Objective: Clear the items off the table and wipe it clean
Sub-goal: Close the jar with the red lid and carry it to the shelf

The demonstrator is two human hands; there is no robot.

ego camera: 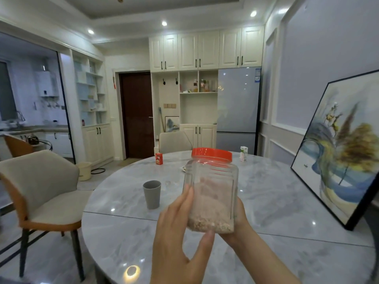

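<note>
Clear ribbed plastic jar w/ orange screw lid is held up off the round grey marble counter, lifted in front of the camera, thin layer of pale oat-like flakes at its bottom. Left hand grips the near face: thumb curled under the base corner, fingers pressed flat up the left wall. Right hand cups it from behind and below, fingers wrapped round the far side.

Risks, as I judge them: jar walls look smooth, and the left grip is more press than wrap, so if either hand lets go early the jar could tip or slide toward the counter. Can't tell if the lid is screwed tight; if loose, a tilt spills flakes = more to wipe.

Beyond the grip: grey plastic cup just left and lower, easy to knock when the jar travels that way. Further off, small red carton and white-green carton. Framed painting leans on the counter's right edge, well apart.

Hidden: right fingers mostly behind the jar. A small whitish item peeks out behind the jar's left shoulder, can't ID. Jar is motion-blurred.
</note>
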